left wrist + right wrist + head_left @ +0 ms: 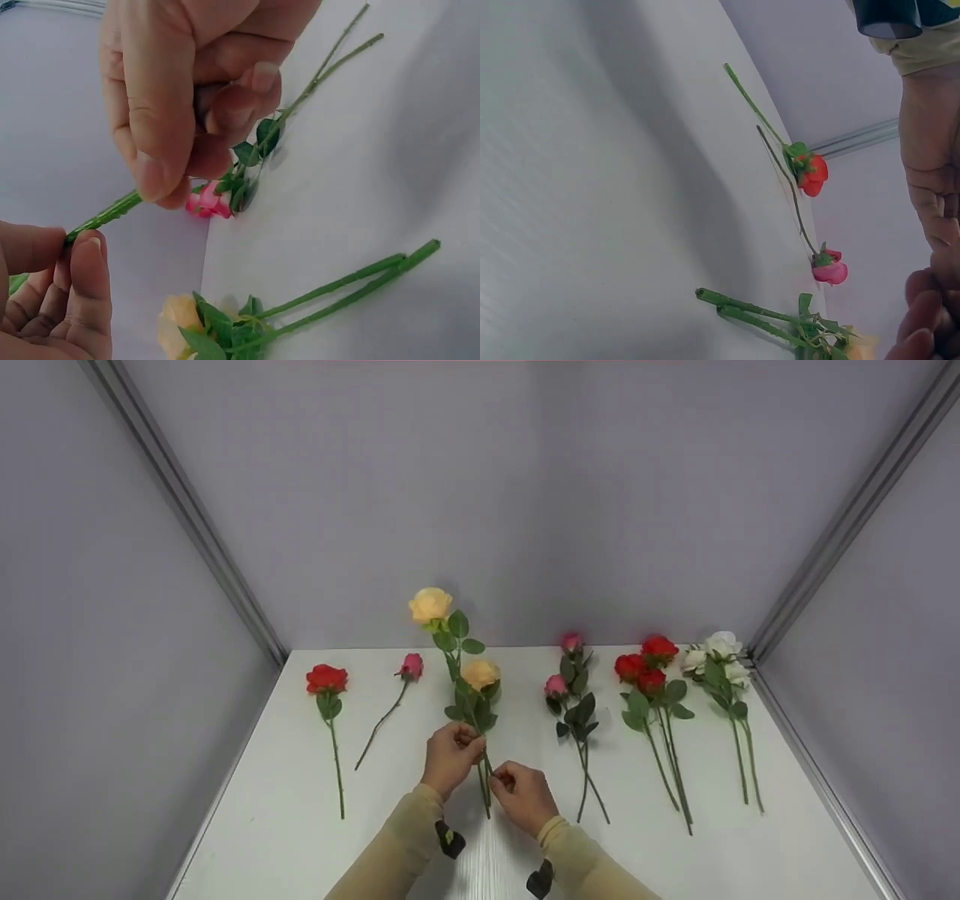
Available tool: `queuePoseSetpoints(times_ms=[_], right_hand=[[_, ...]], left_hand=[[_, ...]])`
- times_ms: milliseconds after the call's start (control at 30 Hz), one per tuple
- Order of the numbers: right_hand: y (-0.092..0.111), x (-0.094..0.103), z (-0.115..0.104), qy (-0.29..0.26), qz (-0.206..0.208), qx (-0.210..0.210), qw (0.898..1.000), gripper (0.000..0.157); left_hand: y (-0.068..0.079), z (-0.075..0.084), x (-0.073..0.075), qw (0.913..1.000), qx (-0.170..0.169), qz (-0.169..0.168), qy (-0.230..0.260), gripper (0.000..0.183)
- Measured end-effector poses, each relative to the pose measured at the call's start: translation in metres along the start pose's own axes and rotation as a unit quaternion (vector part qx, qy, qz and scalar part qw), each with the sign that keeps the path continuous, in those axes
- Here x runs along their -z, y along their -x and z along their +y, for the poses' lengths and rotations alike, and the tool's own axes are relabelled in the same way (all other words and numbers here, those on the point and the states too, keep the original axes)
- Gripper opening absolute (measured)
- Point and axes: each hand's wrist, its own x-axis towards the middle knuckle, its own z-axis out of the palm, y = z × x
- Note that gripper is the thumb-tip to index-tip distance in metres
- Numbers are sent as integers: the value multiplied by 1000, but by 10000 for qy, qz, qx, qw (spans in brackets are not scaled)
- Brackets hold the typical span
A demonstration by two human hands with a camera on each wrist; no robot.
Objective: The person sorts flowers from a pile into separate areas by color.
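Observation:
In the head view a long-stemmed pale yellow rose [431, 605] rises past the table's back edge. My left hand [452, 757] pinches its stem between thumb and fingers. Lower down, the fingertips of my right hand [523, 795] pinch the same green stem [112, 212], as the left wrist view shows. Under the hands lies another pale yellow bloom [480, 673] among green leaves. Two green stems [337, 296] lie there on the table, their cut ends towards me. At the right edge of the right wrist view both hands are partly cut off.
On the white table [285, 855], a red rose [327, 679] and a pink rose [410, 667] lie at left. To the right are pink roses [556, 685], red roses [651, 681] and white roses [723, 643]. Grey panels [480, 495] enclose the back and sides.

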Motion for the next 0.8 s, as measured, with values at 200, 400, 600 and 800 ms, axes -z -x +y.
queuePoseSetpoints(times_ms=[200, 400, 600, 800], right_hand=[[-4, 6, -2, 94, -301, -184, 9993, 4], [-9, 12, -4, -162, -6, -295, 9994, 6], [-13, 15, 2, -444, 230, -701, 9963, 6], [-13, 13, 11, -708, 396, -1155, 9900, 6]], left_hand=[[0, 0, -8, 9940, -527, -240, -933, 6], [0, 2, -11, 9916, -657, -344, -1055, 5], [-1, 0, 3, 9939, -517, -141, -962, 4], [2, -18, 50, 9859, -335, 442, -1580, 3]])
